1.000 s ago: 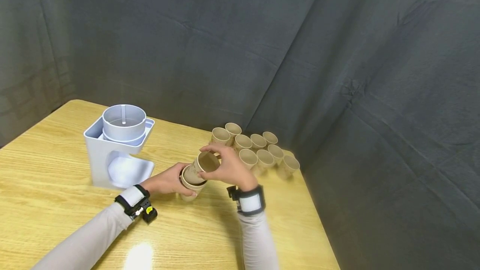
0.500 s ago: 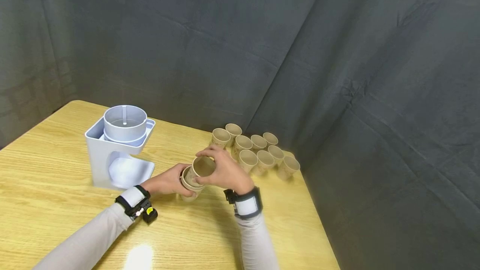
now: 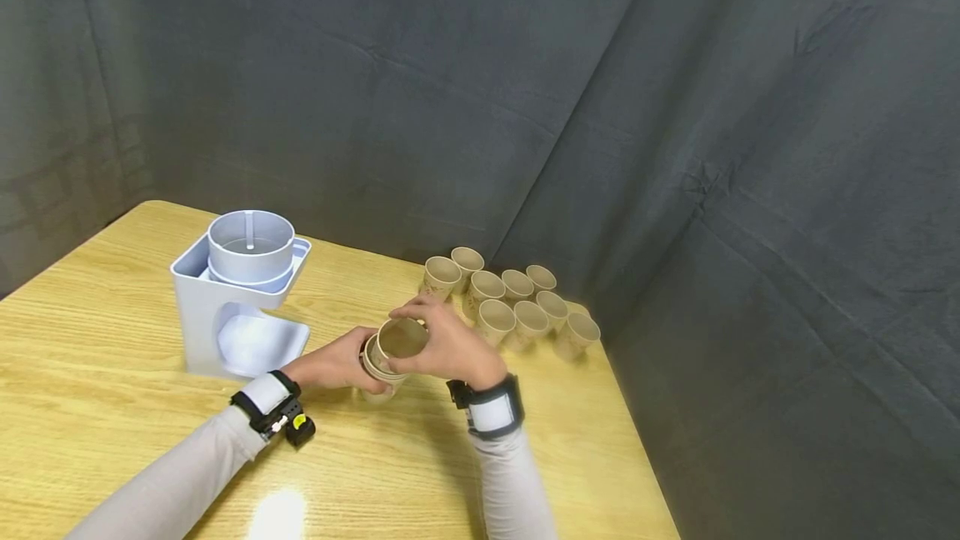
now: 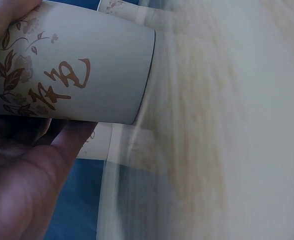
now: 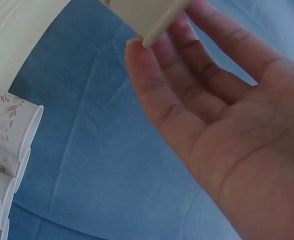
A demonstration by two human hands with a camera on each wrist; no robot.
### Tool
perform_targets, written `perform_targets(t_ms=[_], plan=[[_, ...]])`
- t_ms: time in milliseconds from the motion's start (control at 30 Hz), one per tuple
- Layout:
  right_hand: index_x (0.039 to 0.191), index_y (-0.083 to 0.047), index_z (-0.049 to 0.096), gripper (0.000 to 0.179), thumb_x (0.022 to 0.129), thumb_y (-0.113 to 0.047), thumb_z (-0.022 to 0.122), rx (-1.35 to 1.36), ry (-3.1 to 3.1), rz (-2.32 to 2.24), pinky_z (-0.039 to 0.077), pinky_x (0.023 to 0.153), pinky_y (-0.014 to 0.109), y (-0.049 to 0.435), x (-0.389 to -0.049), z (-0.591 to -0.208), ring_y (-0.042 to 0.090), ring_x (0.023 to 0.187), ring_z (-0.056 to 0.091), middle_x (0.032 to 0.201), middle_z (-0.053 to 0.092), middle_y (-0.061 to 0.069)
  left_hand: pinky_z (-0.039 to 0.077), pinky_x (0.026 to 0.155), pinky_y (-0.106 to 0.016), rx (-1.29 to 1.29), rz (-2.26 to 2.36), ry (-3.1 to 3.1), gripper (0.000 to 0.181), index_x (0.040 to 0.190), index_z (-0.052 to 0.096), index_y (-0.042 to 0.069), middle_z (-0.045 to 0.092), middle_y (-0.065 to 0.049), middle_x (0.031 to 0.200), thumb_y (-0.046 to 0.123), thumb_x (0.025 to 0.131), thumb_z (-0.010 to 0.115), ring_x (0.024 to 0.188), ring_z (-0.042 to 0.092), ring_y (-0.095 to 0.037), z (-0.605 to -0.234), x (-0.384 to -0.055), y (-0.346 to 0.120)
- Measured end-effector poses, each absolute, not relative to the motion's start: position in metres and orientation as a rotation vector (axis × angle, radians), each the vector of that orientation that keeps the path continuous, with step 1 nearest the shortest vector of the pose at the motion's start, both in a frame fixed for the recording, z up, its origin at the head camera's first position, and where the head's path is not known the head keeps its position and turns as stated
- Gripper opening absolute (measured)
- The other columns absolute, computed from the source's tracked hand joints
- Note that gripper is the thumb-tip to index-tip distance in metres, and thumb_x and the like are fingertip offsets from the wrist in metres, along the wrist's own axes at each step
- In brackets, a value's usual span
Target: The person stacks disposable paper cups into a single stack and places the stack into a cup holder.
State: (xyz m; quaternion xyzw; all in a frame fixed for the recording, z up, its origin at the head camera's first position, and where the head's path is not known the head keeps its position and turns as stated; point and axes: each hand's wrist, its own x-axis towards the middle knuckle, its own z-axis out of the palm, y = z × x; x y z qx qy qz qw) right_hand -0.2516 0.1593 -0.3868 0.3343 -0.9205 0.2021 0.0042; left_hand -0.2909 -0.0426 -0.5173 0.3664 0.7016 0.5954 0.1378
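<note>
In the head view my left hand (image 3: 337,361) grips a small stack of beige paper cups (image 3: 377,397) near the table's middle. Seen from the left wrist, its fingers and thumb curl round the printed wall of a paper cup (image 4: 72,65). With curled fingers, my right hand (image 3: 457,346) holds another paper cup (image 3: 402,338) by its rim. That cup is tilted and sits partly inside the stack's mouth; how deep its base reaches is hidden. The right wrist view shows its rim at the fingertips (image 5: 139,60).
Several upright paper cups (image 3: 497,317) stand grouped at the table's back right corner. A pale grey stand (image 3: 197,319) with a round open vessel (image 3: 251,261) on top is left of my hands. Dark cloth (image 3: 420,107) hangs behind the table (image 3: 360,473).
My right hand has moved left and slightly down, bringing its cup further into the stack. My left hand and the stack have stayed in place.
</note>
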Motion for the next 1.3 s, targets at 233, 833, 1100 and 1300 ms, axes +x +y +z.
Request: perform_targets(t_ms=[233,833,1100,1300], plan=[[0.132,-0.010,0.067,0.064,0.077,-0.036,0.088,1.045,-2.907,0.610,0.051,0.095,0.026,0.155,-0.252,-0.390,0.016,0.113,0.060,0.123,0.061,0.001,0.052,0.093,-0.029,1.075,1.708,2.061,0.058,0.122,0.062,-0.002,0.070,-0.011,0.111,0.011,0.072,0.090,0.100,0.067,-0.021,-0.519,-0.292,-0.043],[0.133,-0.013,0.067,0.064,0.077,-0.036,0.089,1.039,-2.940,0.551,0.048,0.094,0.024,0.149,-0.253,-0.397,0.021,0.115,0.059,0.123,0.061,0.001,0.052,0.094,-0.034,1.074,1.685,2.062,0.060,0.125,0.061,0.000,0.069,-0.007,0.116,0.012,0.073,0.089,0.104,0.065,-0.022,-0.515,-0.290,-0.043],[0.132,-0.011,0.068,0.065,0.075,-0.036,0.089,1.039,-2.963,0.540,0.048,0.093,0.023,0.147,-0.256,-0.401,0.017,0.112,0.057,0.121,0.062,0.001,0.051,0.096,-0.034,1.074,1.665,2.073,0.058,0.125,0.062,0.003,0.069,-0.007,0.117,0.016,0.075,0.089,0.107,0.064,-0.024,-0.516,-0.290,-0.045],[0.131,-0.010,0.068,0.068,0.073,-0.036,0.091,1.040,-2.991,0.588,0.048,0.088,0.020,0.145,-0.261,-0.407,0.017,0.107,0.059,0.119,0.063,0.004,0.053,0.093,-0.033,1.091,1.665,2.071,0.054,0.123,0.063,0.007,0.070,-0.006,0.115,0.017,0.075,0.088,0.105,0.066,-0.023,-0.516,-0.291,-0.044]])
